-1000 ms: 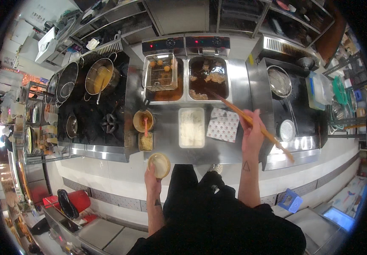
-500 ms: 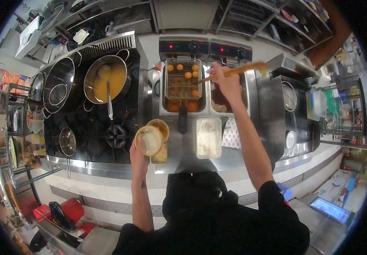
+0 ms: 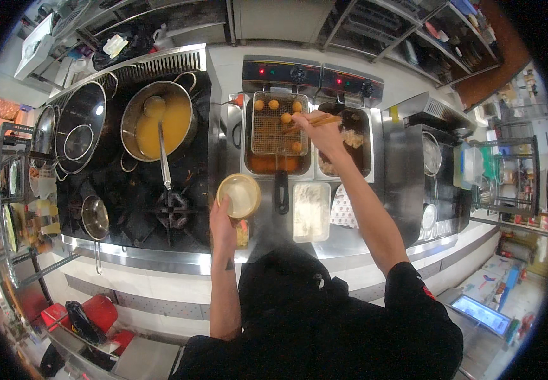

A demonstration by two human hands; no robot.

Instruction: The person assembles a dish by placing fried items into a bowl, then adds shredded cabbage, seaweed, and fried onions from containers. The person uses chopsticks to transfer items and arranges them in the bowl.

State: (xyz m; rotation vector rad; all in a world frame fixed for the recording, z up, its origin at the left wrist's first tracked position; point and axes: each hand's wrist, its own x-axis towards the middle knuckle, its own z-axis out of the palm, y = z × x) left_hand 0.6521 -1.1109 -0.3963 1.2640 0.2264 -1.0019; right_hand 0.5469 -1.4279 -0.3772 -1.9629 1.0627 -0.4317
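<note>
Since half a second ago, the right hand (image 3: 317, 131) has moved left to the wire basket's right edge, and the left hand (image 3: 223, 229) has carried its bowl rightward, over the containers behind.

Upper left of the frame, two large pots stand on the stove: one dark pot (image 3: 82, 142), then one pot of yellow liquid (image 3: 177, 130) with one ladle (image 3: 163, 155) in it. One small pan (image 3: 95, 218) sits below them.

At centre, the left hand grips the one pale round bowl by its side (image 3: 239, 196), its mouth facing up.

Right of it, the wire basket (image 3: 270, 136) shows five round balls (image 3: 274, 104); its long axis runs up the frame, the black handle (image 3: 281, 192) pointing down. One white tray (image 3: 312, 212) lies on the table (image 3: 266, 223).

The right hand pinches wooden chopsticks (image 3: 329, 119), foreshortened, lying nearly level across the frame, tips leftward over the basket. Right of that, the second fryer (image 3: 364, 155) holds at least two fried pieces (image 3: 351, 139).
</note>
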